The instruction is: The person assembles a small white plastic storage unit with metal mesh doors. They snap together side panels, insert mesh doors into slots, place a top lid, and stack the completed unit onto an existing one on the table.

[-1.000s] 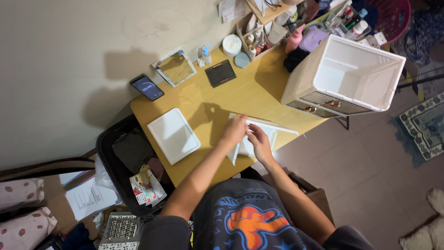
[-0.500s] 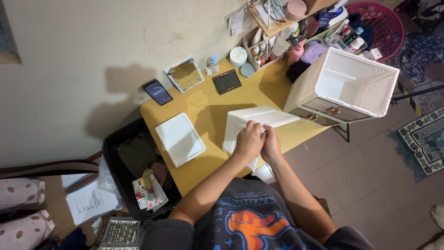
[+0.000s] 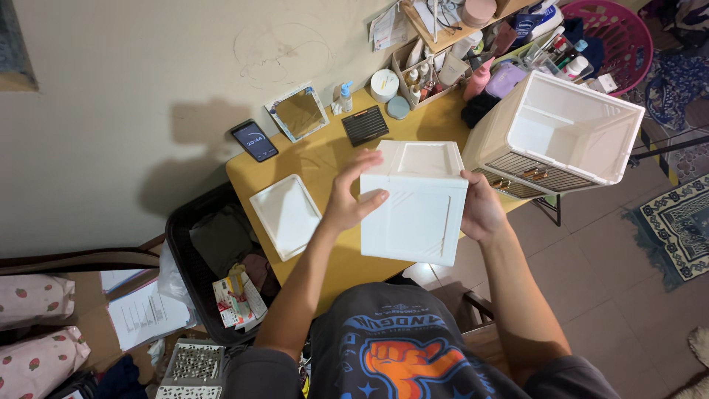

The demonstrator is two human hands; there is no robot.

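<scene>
1. My left hand (image 3: 347,203) presses flat on the left wall of the white plastic box (image 3: 415,201), fingers spread over its upper corner. My right hand (image 3: 480,208) clasps the right wall from the other side, so the box is squeezed between both palms and lifted above the near edge of the yellow table (image 3: 325,159).
2. The larger cabinet frame (image 3: 561,137), cream with open top and slatted front, stands on the right end of the table, near the box but not touching it as far as I see.
3. I judge the box is light and hollow, with thin walls that can bend a little. The plastic looks smooth and may slip, so I would hold near the corners and rims, where it is stiffest.
4. A white square lid (image 3: 286,214) lies flat on the table, left of my left wrist.
5. A small mirror (image 3: 299,113) leans at the wall.
6. A dark phone (image 3: 255,140) lies at the far-left table corner, screen lit.
</scene>
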